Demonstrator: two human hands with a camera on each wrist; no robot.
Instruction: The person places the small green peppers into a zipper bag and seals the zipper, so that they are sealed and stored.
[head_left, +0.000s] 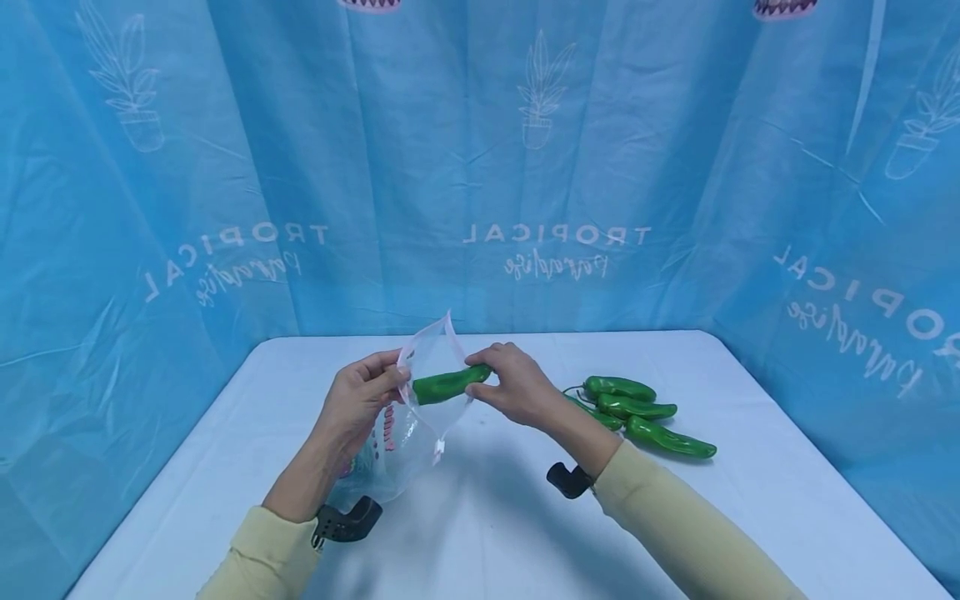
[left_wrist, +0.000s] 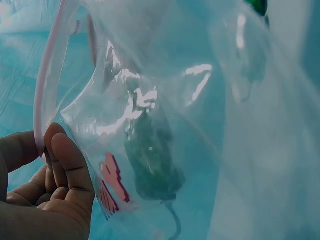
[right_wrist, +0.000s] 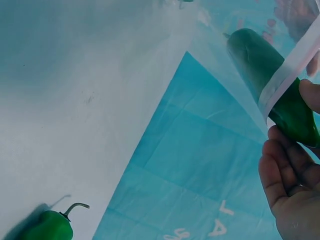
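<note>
Right hand, yours (head_left: 516,383): thumb and fingers curled round 1 green pepper (head_left: 450,385), its stem end inside the clear bag (head_left: 401,458). Left hand, yours (head_left: 360,396): pinching the rim (left_wrist: 38,105) at the mouth's 9 o'clock, apparently so the limp film gapes. Bag: thin, glossy, red-printed, pink-edged, sagging toward 7 o'clock. At its 3 o'clock, on the white table (head_left: 480,546): 4 loose peppers (head_left: 637,407), smooth, shiny, tapered.
</note>
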